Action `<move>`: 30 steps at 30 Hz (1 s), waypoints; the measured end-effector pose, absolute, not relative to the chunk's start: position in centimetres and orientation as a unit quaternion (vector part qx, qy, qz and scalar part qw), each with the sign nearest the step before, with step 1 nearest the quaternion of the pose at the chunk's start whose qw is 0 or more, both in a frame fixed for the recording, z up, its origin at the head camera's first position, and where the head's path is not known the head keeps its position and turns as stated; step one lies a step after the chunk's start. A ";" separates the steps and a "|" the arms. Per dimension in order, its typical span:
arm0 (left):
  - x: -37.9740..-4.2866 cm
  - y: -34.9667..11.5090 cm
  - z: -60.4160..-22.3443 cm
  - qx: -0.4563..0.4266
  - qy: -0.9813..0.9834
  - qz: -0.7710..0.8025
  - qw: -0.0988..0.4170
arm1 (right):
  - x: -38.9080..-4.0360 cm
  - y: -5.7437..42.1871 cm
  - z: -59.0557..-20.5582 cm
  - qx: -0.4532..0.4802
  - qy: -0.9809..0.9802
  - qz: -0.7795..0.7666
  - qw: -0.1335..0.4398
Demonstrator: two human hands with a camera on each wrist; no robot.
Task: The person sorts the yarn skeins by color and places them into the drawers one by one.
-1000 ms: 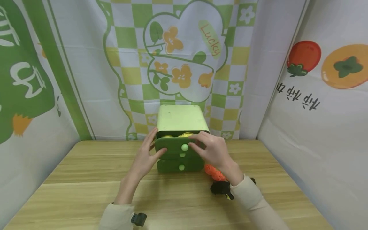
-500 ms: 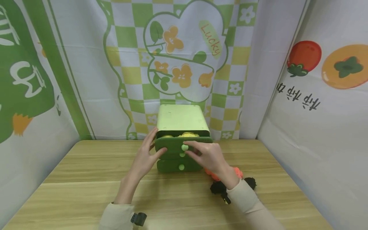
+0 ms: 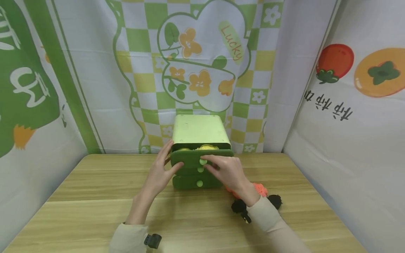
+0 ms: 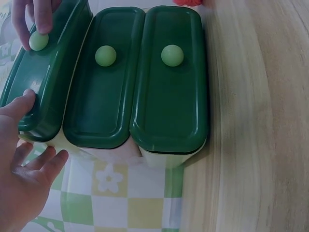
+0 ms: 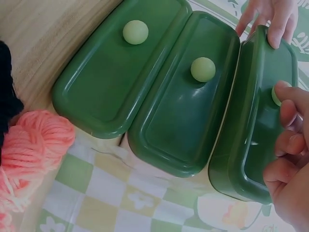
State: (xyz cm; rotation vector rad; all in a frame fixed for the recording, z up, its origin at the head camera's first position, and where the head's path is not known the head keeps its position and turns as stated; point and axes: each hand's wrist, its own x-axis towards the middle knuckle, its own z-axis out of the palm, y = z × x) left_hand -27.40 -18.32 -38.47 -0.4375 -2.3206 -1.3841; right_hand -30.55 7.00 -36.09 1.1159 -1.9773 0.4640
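Note:
A small chest of drawers [image 3: 200, 130], pale green with dark green fronts, stands at the back of the table. Its top drawer [image 3: 186, 160] is pulled partly out, and yellow yarn [image 3: 207, 147] shows inside. My right hand [image 3: 229, 170] pinches that drawer's round knob [image 5: 276, 94] between thumb and index finger, the other fingers curled beneath. On the chest's left side, my left hand [image 3: 158, 174] rests with its thumb on the drawer front and its fingers along the side wall. The two lower drawers, with knobs [image 4: 105, 56], are closed.
Orange yarn [image 3: 260, 189] and black yarn pieces [image 3: 275, 201] lie on the table [image 3: 95, 211] to the right, partly behind my right wrist. A patterned cloth [image 3: 202, 52] hangs behind the chest.
My right hand has shifted left from the top drawer's upper edge to its knob, which it now pinches. My left hand has stayed put, and the drawer shows no clear movement.

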 end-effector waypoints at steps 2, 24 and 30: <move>-27.4 -18.3 -38.5 -0.157 -0.830 -0.495 0.204 | -30.7 7.0 -36.1 0.441 -0.783 0.186 0.398; -28.1 -17.4 -39.5 -0.167 -0.801 -0.479 0.318 | -32.1 6.3 -35.8 0.413 -0.813 0.202 0.358; -28.1 -17.1 -39.7 -0.160 -0.796 -0.478 0.334 | -32.4 6.2 -35.8 0.410 -0.812 0.206 0.360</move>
